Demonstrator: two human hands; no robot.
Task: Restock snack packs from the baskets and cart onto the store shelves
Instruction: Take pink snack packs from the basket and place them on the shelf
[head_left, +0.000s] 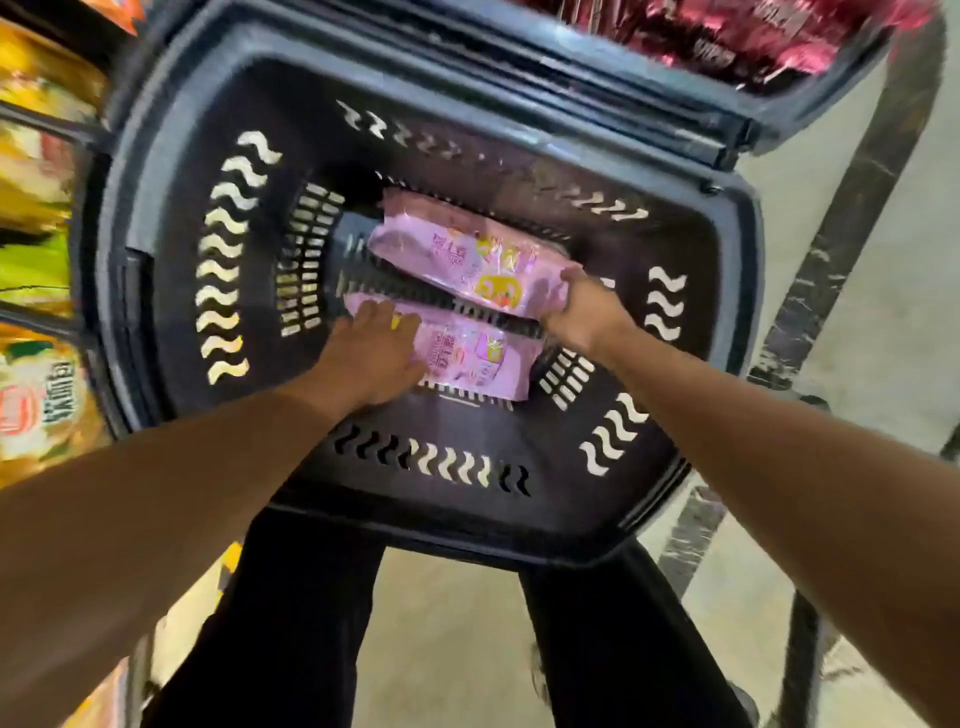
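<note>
Deep in the dark basket (171, 270), left hand (371, 358) lies flat on one pink pack (467, 358); right hand (584, 306) seemingly grips another pink pack (467, 254).

There is a single view, taken from a wide-angle camera worn on the person's head. It looks steeply down and slightly forward, almost straight into the dark slotted plastic shopping basket (171, 249), which fills the middle of the frame at close range. Both forearms enter from the lower corners and reach away from the lens toward the basket floor. The wide lens bends the basket rim and the edges outward. At the left border a strip of store shelves with yellow and green snack packs (36, 208) shows, blurred. The pale floor (447, 649) and the person's dark trouser legs (291, 623) lie directly beneath the camera.
</note>
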